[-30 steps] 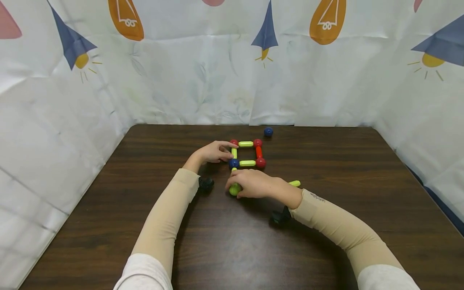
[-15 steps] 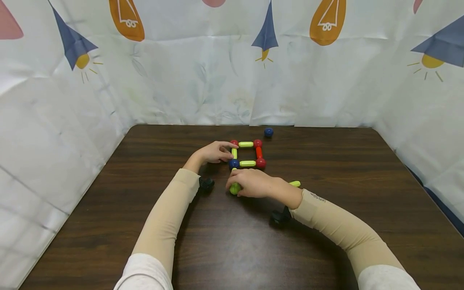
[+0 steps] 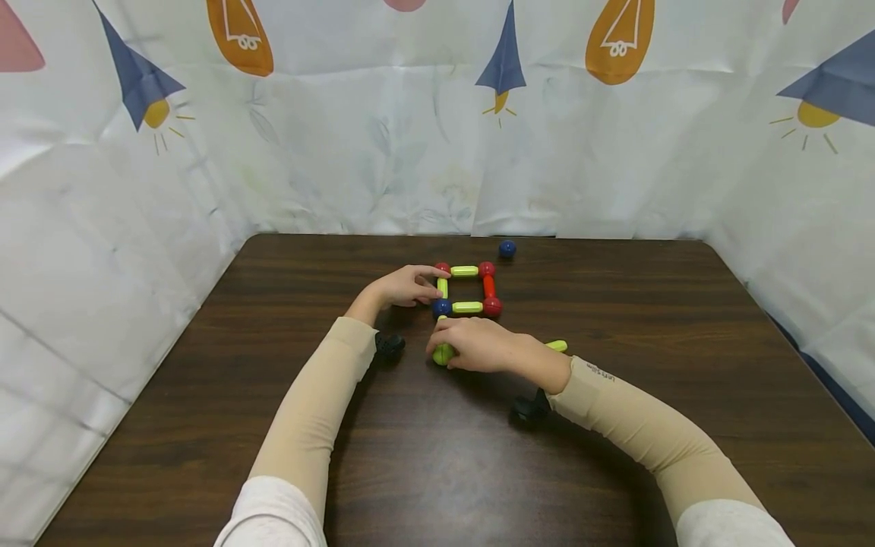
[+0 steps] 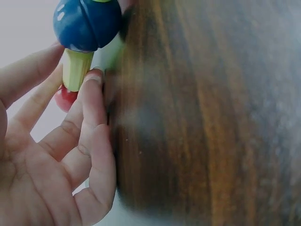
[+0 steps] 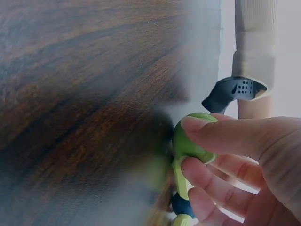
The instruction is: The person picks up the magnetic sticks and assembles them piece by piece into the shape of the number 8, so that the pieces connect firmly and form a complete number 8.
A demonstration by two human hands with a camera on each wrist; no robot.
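Note:
In the head view, a square of magnetic rods and balls lies on the table. Its near-left corner is a blue ball (image 3: pixel 442 307), its far-left corner a red ball (image 3: pixel 443 267). My left hand (image 3: pixel 405 286) holds the square's left yellow-green rod (image 4: pixel 76 70), thumb close to the blue ball and a finger reaching the red one. Nearer me, my right hand (image 3: pixel 473 343) pinches a green ball (image 5: pixel 192 140) between thumb and fingers. A yellow-green rod (image 5: pixel 180 179) joins that ball to the blue corner ball; the right hand mostly hides this rod in the head view.
A loose blue ball (image 3: pixel 506 248) lies near the table's far edge. Behind the right wrist, another yellow-green rod (image 3: pixel 557 346) is partly hidden. Black wrist devices (image 3: pixel 529 408) hang below both wrists. A printed cloth (image 3: pixel 383 152) hangs behind the dark wooden table (image 3: pixel 615 304).

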